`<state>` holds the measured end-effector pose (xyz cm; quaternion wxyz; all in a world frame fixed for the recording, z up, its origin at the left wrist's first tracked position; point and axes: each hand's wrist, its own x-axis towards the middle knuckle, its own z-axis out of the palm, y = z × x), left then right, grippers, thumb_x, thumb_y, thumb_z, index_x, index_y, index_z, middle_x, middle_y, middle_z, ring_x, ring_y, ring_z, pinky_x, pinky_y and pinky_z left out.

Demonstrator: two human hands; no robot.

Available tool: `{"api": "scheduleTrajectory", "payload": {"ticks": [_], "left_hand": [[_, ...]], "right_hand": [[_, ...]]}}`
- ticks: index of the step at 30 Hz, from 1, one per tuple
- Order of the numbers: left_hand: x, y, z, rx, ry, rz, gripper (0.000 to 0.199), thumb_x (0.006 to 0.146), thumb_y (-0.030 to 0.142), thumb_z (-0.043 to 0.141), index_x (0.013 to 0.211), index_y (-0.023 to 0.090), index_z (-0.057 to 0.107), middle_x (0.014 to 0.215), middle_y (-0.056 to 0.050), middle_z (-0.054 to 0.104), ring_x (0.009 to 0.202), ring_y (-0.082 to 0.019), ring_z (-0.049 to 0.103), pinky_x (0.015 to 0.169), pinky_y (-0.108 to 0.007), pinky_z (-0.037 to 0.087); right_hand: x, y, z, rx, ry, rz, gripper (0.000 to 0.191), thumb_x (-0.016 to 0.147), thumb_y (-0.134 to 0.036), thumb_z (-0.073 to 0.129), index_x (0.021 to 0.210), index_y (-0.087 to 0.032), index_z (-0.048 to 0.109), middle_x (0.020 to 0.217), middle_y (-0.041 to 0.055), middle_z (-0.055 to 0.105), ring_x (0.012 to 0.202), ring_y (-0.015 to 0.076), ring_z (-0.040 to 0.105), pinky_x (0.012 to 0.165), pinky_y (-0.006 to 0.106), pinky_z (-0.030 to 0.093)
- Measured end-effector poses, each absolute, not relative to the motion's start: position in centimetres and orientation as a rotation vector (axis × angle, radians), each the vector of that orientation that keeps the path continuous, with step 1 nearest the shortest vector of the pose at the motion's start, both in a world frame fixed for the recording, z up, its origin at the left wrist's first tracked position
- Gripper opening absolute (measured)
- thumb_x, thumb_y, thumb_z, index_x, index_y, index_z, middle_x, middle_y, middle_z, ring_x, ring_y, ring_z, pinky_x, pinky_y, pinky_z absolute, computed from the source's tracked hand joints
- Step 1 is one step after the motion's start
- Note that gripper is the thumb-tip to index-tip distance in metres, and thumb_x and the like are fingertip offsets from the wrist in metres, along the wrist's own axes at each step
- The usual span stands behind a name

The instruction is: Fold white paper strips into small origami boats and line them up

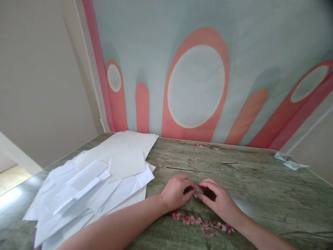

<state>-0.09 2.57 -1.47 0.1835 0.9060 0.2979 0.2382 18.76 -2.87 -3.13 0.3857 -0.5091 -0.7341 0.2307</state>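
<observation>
Over the middle of the table, my left hand [178, 191] and my right hand [218, 198] meet almost fingertip to fingertip. Both are closed in a pinch on a small whitish piece of paper [198, 190], which looks folded. The fingers cover most of it, so its full shape is hidden. To the left of my left hand lies a large, untidy pile of white paper [91, 187], with loose sheets and folded pieces overlapping. My left forearm passes in front of the pile's near right side.
The table [260, 194] has a wood-grain cover printed with pink blossoms. Two small folded paper pieces [295, 165] lie at its far right edge. Behind the table hangs a blue-grey backdrop [153, 45] with coral shapes. A pale wall [39, 69] stands at the left.
</observation>
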Motion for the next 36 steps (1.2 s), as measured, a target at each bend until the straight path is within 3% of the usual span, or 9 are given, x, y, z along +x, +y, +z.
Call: {"api": "scheduleTrajectory", "payload": {"ticks": [4, 8, 19, 36], "left_hand": [[-0.07, 2.56, -1.49, 2.578, 0.838, 0.654, 0.01, 0.08, 0.022, 0.058, 0.087, 0.02, 0.064, 0.084, -0.003, 0.06, 0.082, -0.017, 0.056, 0.076, -0.026, 0.042], [-0.08, 2.6, -1.47, 2.576, 0.839, 0.652, 0.011, 0.081, 0.023, 0.057, 0.088, 0.021, 0.065, 0.084, -0.003, 0.06, 0.082, -0.017, 0.056, 0.075, -0.026, 0.042], [-0.2, 2.44, -1.15, 2.582, 0.772, 0.702, 0.014, 0.085, 0.026, 0.052, 0.087, 0.02, 0.065, 0.084, -0.003, 0.062, 0.081, -0.016, 0.057, 0.074, -0.025, 0.042], [-0.18, 2.25, -0.94, 2.532, 0.835, 0.776, 0.01, 0.083, 0.023, 0.054, 0.084, 0.019, 0.063, 0.083, -0.003, 0.061, 0.081, -0.016, 0.056, 0.074, -0.024, 0.042]], "right_hand": [[18.79, -2.88, -3.06, -1.289, -1.833, 0.558, 0.015, 0.081, -0.025, 0.058, 0.095, -0.021, 0.057, 0.091, 0.0039, 0.057, 0.082, 0.0174, 0.056, 0.074, 0.029, 0.046], [18.87, -2.89, -3.05, -1.273, -1.861, 0.545, 0.007, 0.083, -0.024, 0.054, 0.085, -0.021, 0.06, 0.087, 0.0034, 0.056, 0.082, 0.0173, 0.056, 0.074, 0.029, 0.045], [18.33, -3.28, -2.32, -1.275, -1.91, 0.558, 0.016, 0.087, -0.026, 0.048, 0.081, -0.021, 0.062, 0.078, 0.003, 0.057, 0.074, 0.0171, 0.056, 0.069, 0.029, 0.045], [18.6, -3.22, -2.39, -1.283, -1.894, 0.457, 0.012, 0.085, -0.02, 0.047, 0.079, -0.021, 0.057, 0.078, 0.0029, 0.056, 0.073, 0.017, 0.054, 0.067, 0.028, 0.044]]}}
